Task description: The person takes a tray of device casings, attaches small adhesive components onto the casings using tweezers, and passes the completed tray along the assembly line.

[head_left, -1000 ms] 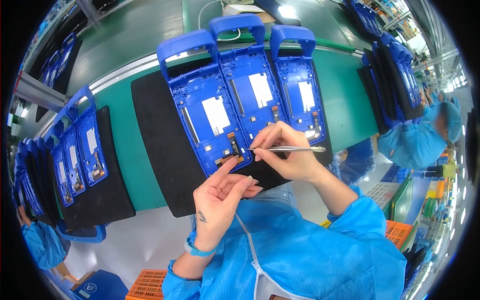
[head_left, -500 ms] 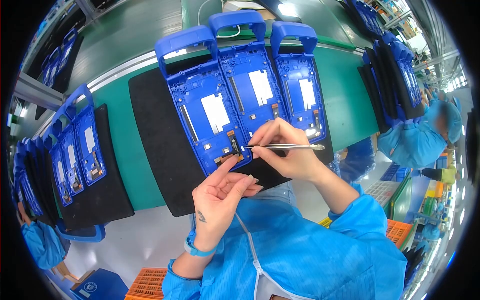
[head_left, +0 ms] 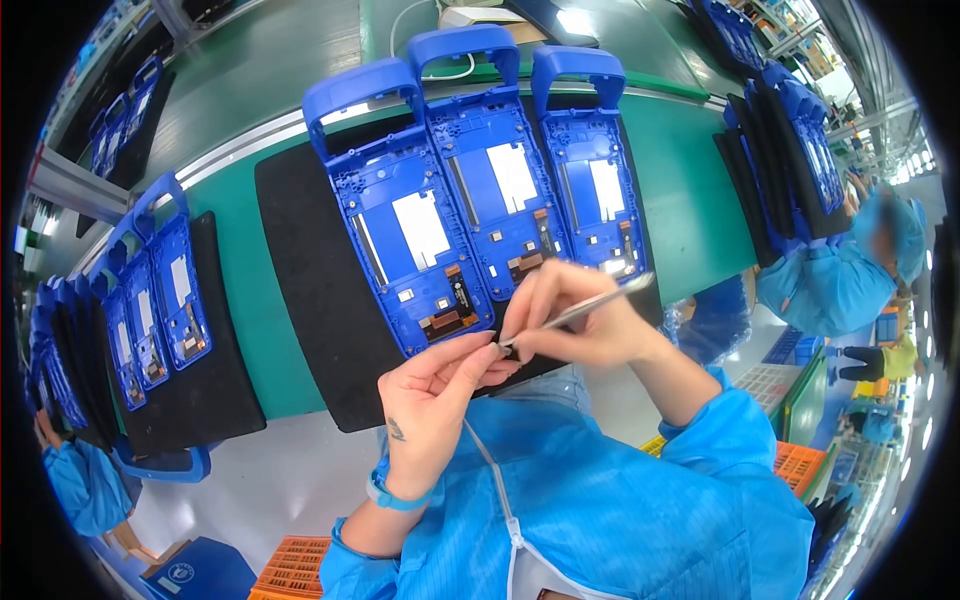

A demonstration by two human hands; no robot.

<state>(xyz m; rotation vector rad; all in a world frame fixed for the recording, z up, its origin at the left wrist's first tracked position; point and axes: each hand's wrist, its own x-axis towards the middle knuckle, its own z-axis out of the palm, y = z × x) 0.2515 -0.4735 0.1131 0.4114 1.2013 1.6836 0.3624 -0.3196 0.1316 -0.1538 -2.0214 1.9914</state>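
Note:
My right hand (head_left: 585, 325) grips a pair of metal tweezers (head_left: 608, 297), angled up to the right. Its fingers meet my left hand (head_left: 422, 405), whose thumb and forefinger are pinched near the tweezer tips; whatever small thing lies between them is too small to make out. Both hands are just in front of the left blue plastic housing (head_left: 378, 222), which has a white label (head_left: 420, 228) and a brown-and-black flex circuit (head_left: 450, 318). Beside it lie a middle housing (head_left: 472, 160) and a right housing (head_left: 578, 145), partly covered by my right hand. Each has a handle loop at its far end.
The housings rest on a black foam mat (head_left: 300, 260) on a green bench (head_left: 690, 190). More housings on another mat (head_left: 215, 385) lie to the left. Stacked mats and housings (head_left: 790, 165) stand at right. A co-worker in blue (head_left: 825, 285) is on the right, orange crates (head_left: 290, 565) below.
My left hand's extended forefinger has left the left housing's flex circuit and pinched with the thumb. My right hand has brought the tweezers off the housing down to those fingertips, tilting them more steeply.

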